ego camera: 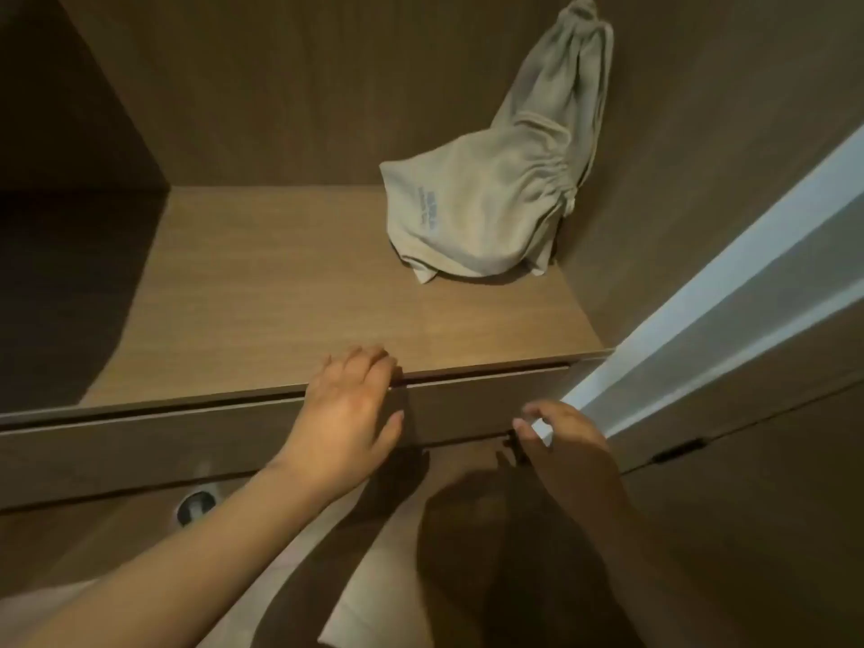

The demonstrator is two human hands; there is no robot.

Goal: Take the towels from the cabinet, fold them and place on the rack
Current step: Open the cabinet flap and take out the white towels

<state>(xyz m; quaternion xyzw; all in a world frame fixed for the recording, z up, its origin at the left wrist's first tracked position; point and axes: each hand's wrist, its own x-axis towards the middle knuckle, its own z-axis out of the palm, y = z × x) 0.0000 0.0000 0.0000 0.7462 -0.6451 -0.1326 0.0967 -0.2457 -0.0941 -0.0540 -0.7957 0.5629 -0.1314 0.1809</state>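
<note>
No towel shows in the head view. I look into a brown wooden cabinet (pixel 290 292) with a shelf above a drawer front (pixel 472 404). My left hand (pixel 348 413) lies on that drawer front, its fingertips curled over the top edge into the gap under the shelf. My right hand (pixel 565 441) hovers at the drawer's lower right corner. Its thumb and forefinger are bent and slightly apart, just above a small dark piece (pixel 513 449) that I cannot make out. What is inside the drawer is hidden.
A beige drawstring cloth bag (pixel 491 203) slumps on the shelf in the back right corner. A white-edged door (pixel 729 292) stands open on the right. A round metal fitting (pixel 194 507) sits below the drawer on the left.
</note>
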